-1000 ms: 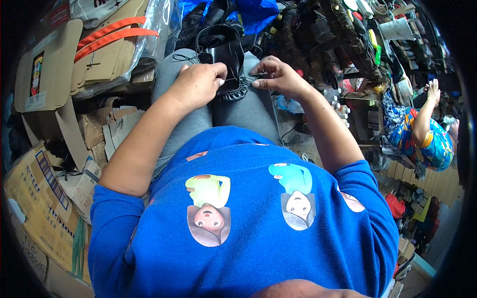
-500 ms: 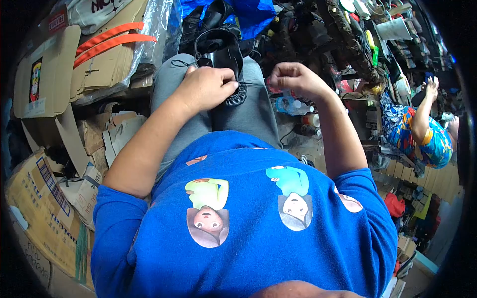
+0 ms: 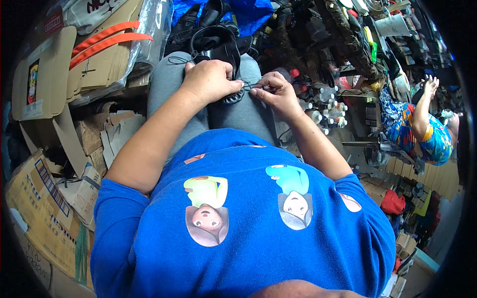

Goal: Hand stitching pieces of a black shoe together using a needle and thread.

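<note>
A black leather shoe (image 3: pixel 232 95) with a gathered, puckered toe rests on my lap between my grey-trousered thighs. My left hand (image 3: pixel 209 79) is closed over its side, thumb and fingers near the toe seam. Close by on the right, my right hand (image 3: pixel 277 92) has its thumb and fingers pinched on a thin black thread (image 3: pixel 252 84) that runs to the toe. Whether a needle is in those fingers is too small to tell. A loose loop of dark thread (image 3: pixel 177 60) lies on my left knee. My fingers partly cover the shoe.
More black shoes (image 3: pixel 213 14) lie beyond my knees beside blue plastic sheeting (image 3: pixel 253 15). Cardboard boxes (image 3: pixel 42 218) and orange strips (image 3: pixel 107 47) are at left. Several small bottles (image 3: pixel 334 111) stand right of my lap. Further right, another person (image 3: pixel 430 134) sits near crowded shelves.
My right hand has come down and left, from out beside the shoe to close by its toe. My left hand has stayed on the shoe. More bottles now show at right.
</note>
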Available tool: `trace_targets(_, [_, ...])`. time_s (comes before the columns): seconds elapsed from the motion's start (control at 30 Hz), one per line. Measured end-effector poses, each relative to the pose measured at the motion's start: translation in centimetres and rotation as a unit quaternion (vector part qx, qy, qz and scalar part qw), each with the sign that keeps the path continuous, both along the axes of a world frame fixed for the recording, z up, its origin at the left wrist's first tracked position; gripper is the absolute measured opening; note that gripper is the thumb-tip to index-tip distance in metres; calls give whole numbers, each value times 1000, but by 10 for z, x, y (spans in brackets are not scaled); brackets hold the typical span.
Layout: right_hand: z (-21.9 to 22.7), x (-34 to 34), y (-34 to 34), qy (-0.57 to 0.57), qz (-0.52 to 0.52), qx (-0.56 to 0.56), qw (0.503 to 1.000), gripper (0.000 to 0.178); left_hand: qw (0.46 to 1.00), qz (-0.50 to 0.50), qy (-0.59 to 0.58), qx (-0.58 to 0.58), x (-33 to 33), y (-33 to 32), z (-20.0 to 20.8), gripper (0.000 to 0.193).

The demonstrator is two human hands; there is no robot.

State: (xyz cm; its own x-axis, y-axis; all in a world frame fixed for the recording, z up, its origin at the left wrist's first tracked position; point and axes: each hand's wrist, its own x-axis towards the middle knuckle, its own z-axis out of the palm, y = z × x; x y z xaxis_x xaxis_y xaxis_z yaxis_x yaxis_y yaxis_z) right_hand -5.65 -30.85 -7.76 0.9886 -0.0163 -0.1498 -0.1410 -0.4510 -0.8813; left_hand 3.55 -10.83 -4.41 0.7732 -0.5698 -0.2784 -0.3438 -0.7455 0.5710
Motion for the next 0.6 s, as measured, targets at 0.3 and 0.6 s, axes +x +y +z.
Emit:
trace_targets(0.3, [20, -29, 7, -253, -20, -247, 935, 27, 1000, 7, -7, -4, 0, 2, 0, 41])
trace_targets(0.6, [46, 16, -5, -212, 68, -265, 938, 13, 1000, -4, 12, 13, -3, 3, 3, 37])
